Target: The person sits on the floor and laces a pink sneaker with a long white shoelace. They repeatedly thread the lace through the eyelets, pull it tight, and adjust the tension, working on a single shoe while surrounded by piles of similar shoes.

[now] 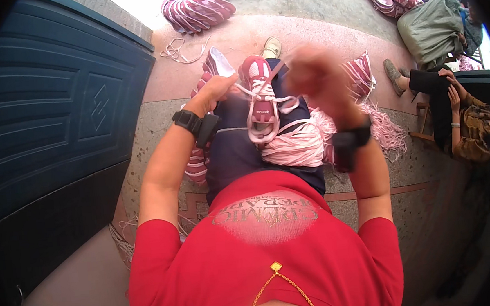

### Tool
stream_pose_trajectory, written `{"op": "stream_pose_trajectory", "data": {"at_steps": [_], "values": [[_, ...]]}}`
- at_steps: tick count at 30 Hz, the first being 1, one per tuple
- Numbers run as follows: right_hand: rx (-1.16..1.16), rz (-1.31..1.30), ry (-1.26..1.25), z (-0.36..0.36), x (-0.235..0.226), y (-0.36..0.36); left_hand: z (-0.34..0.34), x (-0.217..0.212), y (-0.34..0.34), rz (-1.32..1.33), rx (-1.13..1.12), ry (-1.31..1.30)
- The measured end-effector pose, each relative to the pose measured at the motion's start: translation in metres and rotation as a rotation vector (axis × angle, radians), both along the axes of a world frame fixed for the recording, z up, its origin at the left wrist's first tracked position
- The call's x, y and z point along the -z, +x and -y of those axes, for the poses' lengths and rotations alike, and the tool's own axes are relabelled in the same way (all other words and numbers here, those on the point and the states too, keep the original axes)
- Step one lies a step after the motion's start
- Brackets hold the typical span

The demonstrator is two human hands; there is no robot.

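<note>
Speckled floor; one door, ten o'clock; one shoe, twelve; my left grip pinches lace; right grip blurred, can't tell.

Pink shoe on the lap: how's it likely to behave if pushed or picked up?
The pink shoe may slide or tip if pushed: it rests on dark trousers, not a flat surface. Its pale lace is probably floppy and may trail when lifted, as it curves slackly beside the shoe.
</note>
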State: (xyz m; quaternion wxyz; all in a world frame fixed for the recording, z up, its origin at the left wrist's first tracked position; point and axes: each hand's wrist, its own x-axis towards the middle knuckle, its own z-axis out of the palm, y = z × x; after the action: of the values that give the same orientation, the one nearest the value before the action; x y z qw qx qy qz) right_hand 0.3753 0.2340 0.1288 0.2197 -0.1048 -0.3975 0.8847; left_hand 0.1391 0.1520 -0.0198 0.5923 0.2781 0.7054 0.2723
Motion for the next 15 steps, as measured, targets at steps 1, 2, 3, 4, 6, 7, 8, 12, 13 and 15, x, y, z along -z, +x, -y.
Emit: {"op": "stream_pose_trajectory", "data": {"at_steps": [1,2,3,4,6,7,8,12,13,15], "values": [[0.078,-0.182,-0.123,-0.005,-0.046,0.009,-0.001,0.001,0.005,-0.098,0.044,-0.041],[0.108,-0.347,-0.157,-0.007,-0.084,0.017,-0.008,-0.001,0.012,-0.193,0.102,-0.074],[0.016,-0.428,-0.152,-0.017,-0.106,0.025,-0.01,0.01,0.011,-0.282,0.251,0.001],[-0.035,-0.494,-0.127,-0.023,-0.127,0.038,-0.025,0.022,0.022,-0.355,0.441,0.095],[-0.019,-0.573,-0.155,-0.024,-0.146,0.046,-0.035,-0.009,0.046,-0.542,0.662,0.483],[-0.022,-0.617,-0.17,-0.022,-0.152,0.046,-0.037,-0.025,0.052,-0.359,0.756,0.521],[-0.027,-0.566,-0.162,-0.02,-0.152,0.04,-0.039,-0.038,0.056,-0.175,0.843,0.554],[0.189,-0.244,0.283,-0.031,-0.146,0.029,-0.042,-0.085,0.047,0.275,0.84,0.393],[0.453,-0.103,0.564,-0.037,-0.125,0.028,-0.034,-0.099,0.025,0.272,0.682,0.481],[0.847,0.078,0.541,-0.057,-0.112,0.044,-0.02,-0.123,-0.031,0.357,0.243,0.595]]}}
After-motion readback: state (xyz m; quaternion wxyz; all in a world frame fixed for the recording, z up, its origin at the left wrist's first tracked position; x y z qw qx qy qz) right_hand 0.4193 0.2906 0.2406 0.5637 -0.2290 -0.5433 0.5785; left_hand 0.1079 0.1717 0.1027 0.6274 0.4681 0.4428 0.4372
